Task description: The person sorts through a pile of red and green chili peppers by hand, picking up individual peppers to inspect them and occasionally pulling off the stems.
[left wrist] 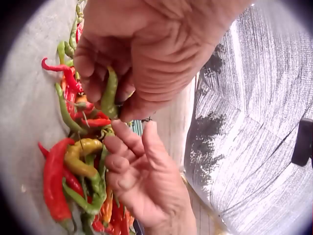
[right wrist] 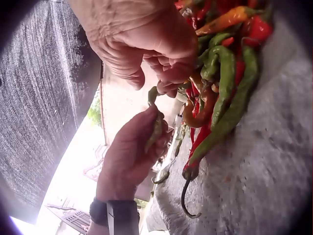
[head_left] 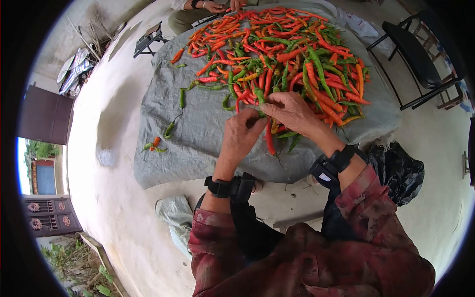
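In the head view my left hand (head_left: 239,134) and right hand (head_left: 296,115) meet at the near edge of a heap of red, orange and green chili peppers (head_left: 297,54). The left wrist view shows my left hand (left wrist: 151,54) pinching a green pepper (left wrist: 110,95) between thumb and fingers. My right hand (left wrist: 151,183) is just below, fingertips close to the pepper's lower end, thumb apart from the fingers. From the right wrist side, the right hand (right wrist: 146,44) touches or nearly touches that end of the pepper (right wrist: 153,94), with the left hand (right wrist: 129,152) around its other part.
The heap lies on a grey sheet (head_left: 173,163). A few loose peppers (head_left: 155,145) lie at its left. Another person's hands (head_left: 214,7) are at the far edge. Black chair (head_left: 413,52) on the right, black plastic bag (head_left: 398,173) near my right arm, small stool (head_left: 150,39) far left.
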### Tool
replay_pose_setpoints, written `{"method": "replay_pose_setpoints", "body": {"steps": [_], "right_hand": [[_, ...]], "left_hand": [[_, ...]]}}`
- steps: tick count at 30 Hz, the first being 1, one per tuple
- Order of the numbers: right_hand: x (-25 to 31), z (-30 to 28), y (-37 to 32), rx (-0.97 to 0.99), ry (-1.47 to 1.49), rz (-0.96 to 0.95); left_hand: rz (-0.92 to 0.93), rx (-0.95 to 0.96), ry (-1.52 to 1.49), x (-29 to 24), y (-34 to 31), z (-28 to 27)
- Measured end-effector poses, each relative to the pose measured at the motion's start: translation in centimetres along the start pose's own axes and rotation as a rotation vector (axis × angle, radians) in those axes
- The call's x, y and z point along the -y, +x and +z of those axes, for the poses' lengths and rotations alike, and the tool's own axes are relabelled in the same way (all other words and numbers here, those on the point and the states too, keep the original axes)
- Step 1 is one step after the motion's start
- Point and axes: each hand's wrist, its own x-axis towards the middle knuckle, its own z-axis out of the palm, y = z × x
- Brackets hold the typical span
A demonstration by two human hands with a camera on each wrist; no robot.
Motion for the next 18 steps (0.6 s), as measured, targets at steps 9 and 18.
{"method": "replay_pose_setpoints", "body": {"steps": [9,18], "right_hand": [[1.9,0.4,-0.9,0.293,0.007,0.084],[1.7,0.6,-0.3,0.359,0.057,0.087]], "left_hand": [[-0.127,-0.191,-0.383,1.7,0.5,-1.1],[-0.115,-0.166,-0.43,3.0,0.8,-1.7]]}}
